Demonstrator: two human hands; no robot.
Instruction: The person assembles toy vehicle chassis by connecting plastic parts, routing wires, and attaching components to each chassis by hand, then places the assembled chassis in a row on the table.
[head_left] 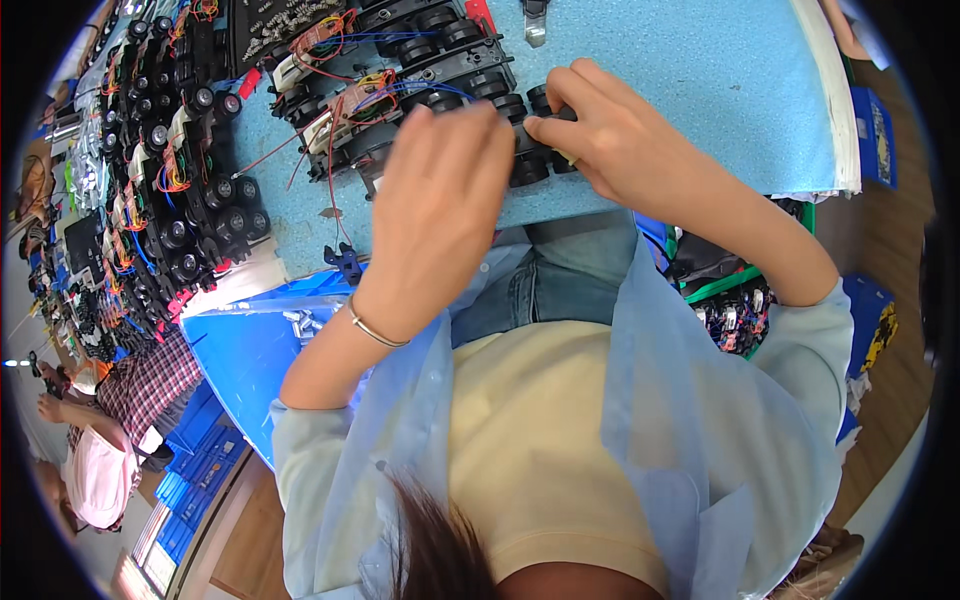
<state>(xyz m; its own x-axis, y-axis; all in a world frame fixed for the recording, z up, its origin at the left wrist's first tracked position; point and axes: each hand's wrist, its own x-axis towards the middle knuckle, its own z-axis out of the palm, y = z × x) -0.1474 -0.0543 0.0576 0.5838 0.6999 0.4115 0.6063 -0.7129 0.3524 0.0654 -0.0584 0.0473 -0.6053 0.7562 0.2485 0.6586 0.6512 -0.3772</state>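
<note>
A black toy truck chassis (pixel 370 147) lies across the blue mat near its front edge, with a circuit board and red and blue wires at its left end. My right hand (pixel 615 130) is closed at the chassis's right end, thumb and fingers pinching a black wheel (pixel 539 100). More wheels (pixel 528 170) show just below those fingers. My left hand (pixel 440 190) is over the middle of the chassis and hides part of it. Motion smears its fingers, so I cannot make out whether they grip anything. Just beyond sits a similar chassis (pixel 460 66) with wheels and wiring.
Many wired chassis (pixel 150 150) are heaped at the left. A black tray of small metal parts (pixel 285 28) stands far left. A dark blue plastic piece (pixel 345 263) lies by the mat's edge (pixel 570 207), above a blue bin (pixel 235 350). Another person (pixel 100 470) is at lower left.
</note>
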